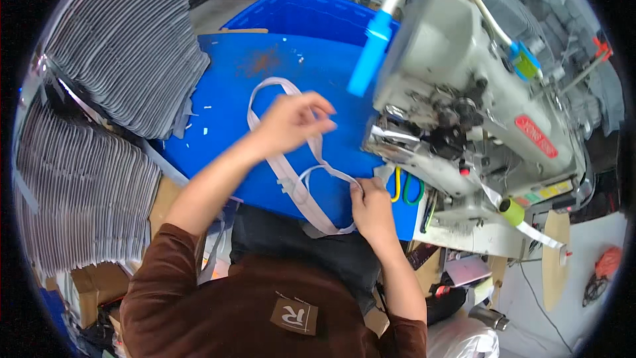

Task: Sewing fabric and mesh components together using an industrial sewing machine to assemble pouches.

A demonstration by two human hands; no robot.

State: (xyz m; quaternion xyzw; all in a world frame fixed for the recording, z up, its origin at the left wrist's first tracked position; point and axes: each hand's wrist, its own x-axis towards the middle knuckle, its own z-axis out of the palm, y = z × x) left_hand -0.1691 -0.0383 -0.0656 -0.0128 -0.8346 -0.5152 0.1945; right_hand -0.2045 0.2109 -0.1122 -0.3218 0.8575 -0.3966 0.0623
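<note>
A long pale pink strap [305,204] lies in a loop on the blue tabletop [232,109]. My right hand [374,211] pinches its right side between thumb and fingers, near the table's front edge. Above the upper part of the loop hovers my left hand [291,122], slightly blurred. Its fingers are curled but stand apart from the thumb, and nothing shows between them. A small pale fitting [286,185] sits on the strap's left side, and a thin white band curves inside the loop.
A grey sewing machine [457,46] stands at the right, with scissors [397,184] with yellow and green handles beside it. Tall stacks of grey folded pieces [126,46] rise at the left. Behind the table is a blue bin [298,13]. White scraps dot the tabletop.
</note>
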